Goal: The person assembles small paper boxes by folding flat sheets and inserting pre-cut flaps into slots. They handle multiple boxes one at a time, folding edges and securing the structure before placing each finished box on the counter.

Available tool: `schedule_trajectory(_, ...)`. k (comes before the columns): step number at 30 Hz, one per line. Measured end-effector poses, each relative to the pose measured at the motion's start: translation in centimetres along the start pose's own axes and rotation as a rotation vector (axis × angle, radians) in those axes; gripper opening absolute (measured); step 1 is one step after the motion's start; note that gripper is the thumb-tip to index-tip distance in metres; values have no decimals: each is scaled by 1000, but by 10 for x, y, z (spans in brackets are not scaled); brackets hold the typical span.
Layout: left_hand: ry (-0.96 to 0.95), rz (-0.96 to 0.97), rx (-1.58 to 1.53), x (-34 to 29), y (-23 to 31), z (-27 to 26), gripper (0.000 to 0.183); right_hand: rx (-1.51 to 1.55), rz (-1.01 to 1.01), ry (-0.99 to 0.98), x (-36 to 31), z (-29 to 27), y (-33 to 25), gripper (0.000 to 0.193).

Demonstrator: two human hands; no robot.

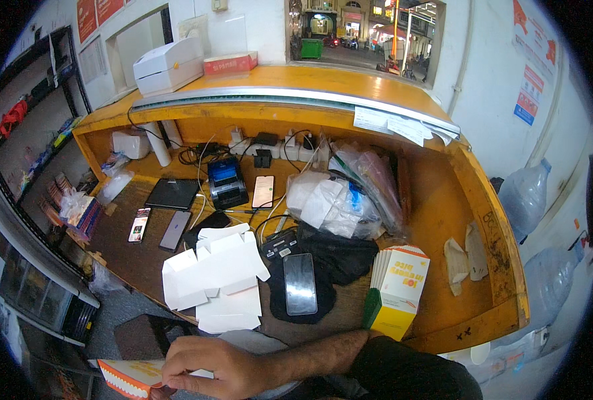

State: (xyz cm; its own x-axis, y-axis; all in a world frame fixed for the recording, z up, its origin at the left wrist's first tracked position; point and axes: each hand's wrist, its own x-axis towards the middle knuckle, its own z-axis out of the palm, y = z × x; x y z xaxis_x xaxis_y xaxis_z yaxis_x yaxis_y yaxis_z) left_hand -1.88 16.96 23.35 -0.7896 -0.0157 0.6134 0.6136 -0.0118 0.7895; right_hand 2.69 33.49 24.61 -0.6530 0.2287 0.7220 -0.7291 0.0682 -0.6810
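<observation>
So the right hand (218, 365) is reaching across low in front, and its fingers are curling in against the thumb and, as far as I can see, pinching the edge of an orange-trimmed carton (126, 379). That carton is hanging out past the near side of the counter (340, 320), right down at the bottom left of the view. I can't really make out the left hand, so no clue whether it's helping. My worry: if those fingers are the only thing holding the carton, it's sitting over open space, and a loose pinch could be dropping it on the floor (113, 303). Squeezing too hard could be creasing the card instead. Next risk is the white cardboard pieces (216, 267): they're overlapping loosely and the lowest one is lying close to the near edge, so a wrist lifting carelessly could be shoving the lot. On the other side, the dark sleeve (410, 377) is sitting near the yellow-and-white carton stack (398, 287), and an elbow swing could be tipping or fanning it. The phone (300, 283) is resting on black cloth (343, 257), so a snagged cloth could be dragging it along.
</observation>
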Motion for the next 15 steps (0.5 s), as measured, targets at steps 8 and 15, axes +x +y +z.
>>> schedule_trajectory(8,-87,-52,-94,-4,10,9,13,-136,106,51,4,-7,-10,14)
schedule_trajectory(15,-210,-3,-52,-6,-10,0,14,-369,39,118,0,-10,-8,15)
